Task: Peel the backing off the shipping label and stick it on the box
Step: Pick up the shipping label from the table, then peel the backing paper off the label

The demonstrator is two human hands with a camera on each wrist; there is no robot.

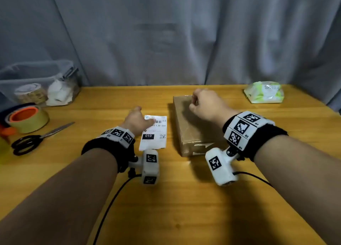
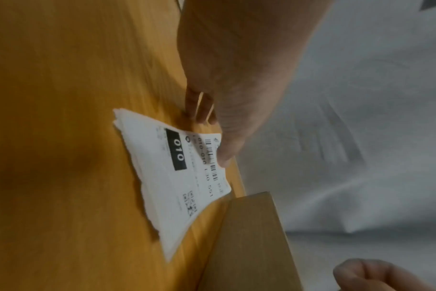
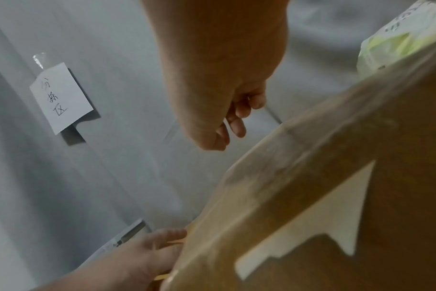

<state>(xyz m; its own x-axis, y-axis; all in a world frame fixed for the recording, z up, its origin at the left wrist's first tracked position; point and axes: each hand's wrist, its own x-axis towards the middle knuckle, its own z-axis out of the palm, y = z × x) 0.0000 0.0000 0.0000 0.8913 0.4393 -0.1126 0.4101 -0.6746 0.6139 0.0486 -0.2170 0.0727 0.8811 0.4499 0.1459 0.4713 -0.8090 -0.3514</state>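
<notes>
A white shipping label [image 1: 154,134] printed "010" lies on the wooden table [image 1: 166,198], left of a brown cardboard box [image 1: 191,128] sealed with clear tape. My left hand [image 1: 145,118] is at the label's far left corner. In the left wrist view the thumb [image 2: 227,153] lies on the barcode of the label [image 2: 167,177], the fingers [image 2: 199,110] curl at its edge, and that end is slightly raised. My right hand [image 1: 193,100] hovers over the box's far end, fingers [image 3: 236,120] curled and holding nothing. The box [image 3: 336,196] bears a white arrow mark.
Back left stands a clear plastic bin [image 1: 36,82]. In front of it are a tape roll with an orange core [image 1: 27,119] and black-handled scissors [image 1: 36,137]. A green wipes pack [image 1: 263,92] sits back right. A grey curtain [image 1: 166,32] hangs behind.
</notes>
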